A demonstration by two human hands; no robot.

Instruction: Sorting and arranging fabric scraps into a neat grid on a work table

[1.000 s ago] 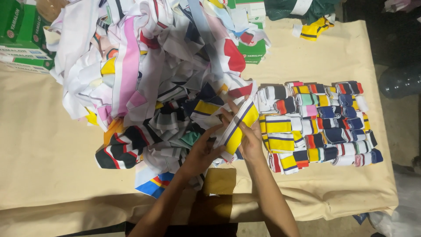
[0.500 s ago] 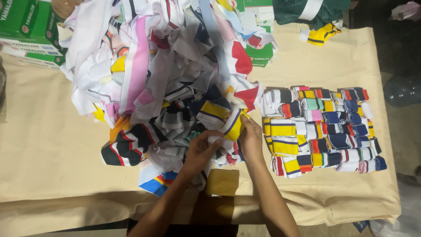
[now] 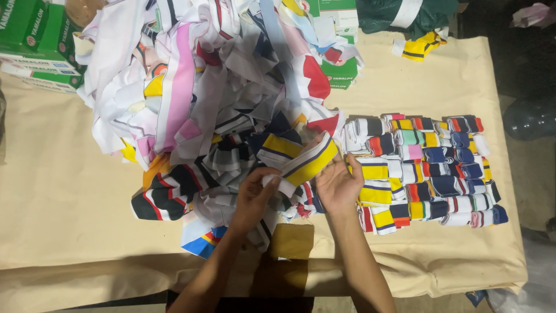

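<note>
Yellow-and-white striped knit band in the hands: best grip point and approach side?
Grip the striped band at its two short ends, as the left hand and right hand do: it is a long limp strip lying diagonally, so come from the table's near edge, pinching each end.

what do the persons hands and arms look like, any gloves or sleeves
Both are bare. The left hand and right hand wear no gloves, and no ring, watch or bracelet shows. The forearms are uncovered as far down as the picture's lower edge, so no sleeve is in view.
</note>
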